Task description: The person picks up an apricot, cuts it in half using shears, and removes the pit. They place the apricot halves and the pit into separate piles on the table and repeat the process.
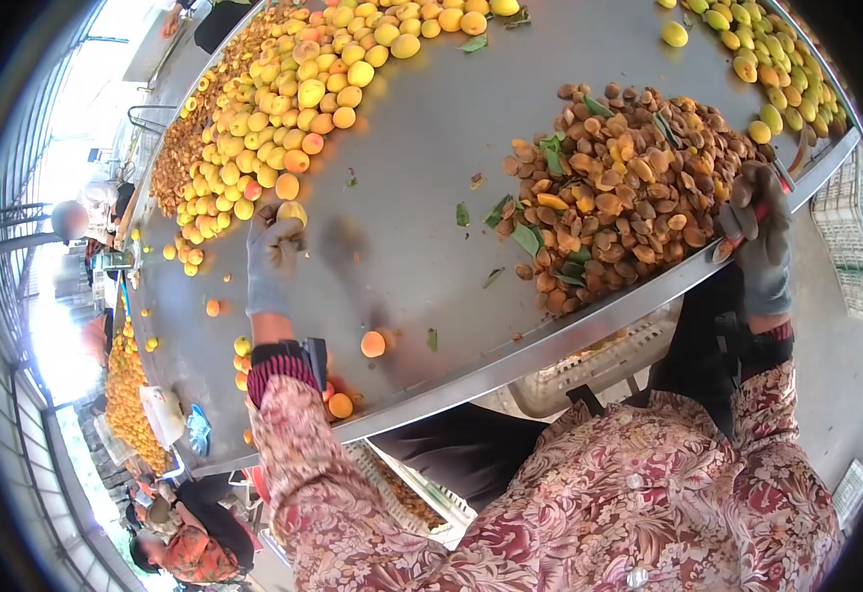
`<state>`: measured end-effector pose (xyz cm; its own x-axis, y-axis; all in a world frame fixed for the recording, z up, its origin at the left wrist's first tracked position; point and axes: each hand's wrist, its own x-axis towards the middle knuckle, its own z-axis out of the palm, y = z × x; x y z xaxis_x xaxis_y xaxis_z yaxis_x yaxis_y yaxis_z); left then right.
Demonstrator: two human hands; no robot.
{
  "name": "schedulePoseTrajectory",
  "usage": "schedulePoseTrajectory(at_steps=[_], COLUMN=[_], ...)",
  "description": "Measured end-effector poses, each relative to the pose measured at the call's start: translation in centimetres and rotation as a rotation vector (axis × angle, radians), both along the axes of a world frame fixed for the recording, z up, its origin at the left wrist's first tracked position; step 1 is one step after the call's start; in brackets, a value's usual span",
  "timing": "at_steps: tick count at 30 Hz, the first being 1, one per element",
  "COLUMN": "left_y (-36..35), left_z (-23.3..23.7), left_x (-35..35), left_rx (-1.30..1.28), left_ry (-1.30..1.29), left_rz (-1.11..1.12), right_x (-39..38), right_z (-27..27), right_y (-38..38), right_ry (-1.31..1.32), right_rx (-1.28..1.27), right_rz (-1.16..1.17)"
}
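My left hand (279,242), in a grey glove, is closed round a yellow apricot (292,211) at the near edge of a big heap of whole apricots (298,94). On the right, my gloved right hand (762,222) is closed on a small red-handled tool (761,209) that looks like a knife; the fingers cover most of it. It is over the right edge of a pile of brown apricot stones (614,187), by the table's rim. An orange-brown piece (724,250) shows at its fingertips. Green leaves (527,238) lie among the stones.
The metal table (422,187) has a raised rim (570,326) in front of me. A loose apricot (372,343) lies near my left forearm. Greener apricots (782,69) are heaped at far right. Below the rim stands a plastic crate (550,390). Another person (205,553) sits at lower left.
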<state>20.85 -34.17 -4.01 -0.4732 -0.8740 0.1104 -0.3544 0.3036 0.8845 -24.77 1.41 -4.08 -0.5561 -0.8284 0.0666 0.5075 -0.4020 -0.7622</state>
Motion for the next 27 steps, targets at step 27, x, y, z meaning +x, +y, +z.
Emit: schedulePoseTrajectory(at_steps=[27], left_y=[31.5], left_z=[6.3], left_x=[-19.0], left_rx=[0.972], left_ry=[1.195], left_rz=[-0.381], right_x=[12.3], right_z=[8.8], right_y=[8.0], right_ry=[0.797], right_rx=[0.452], right_rz=[0.608])
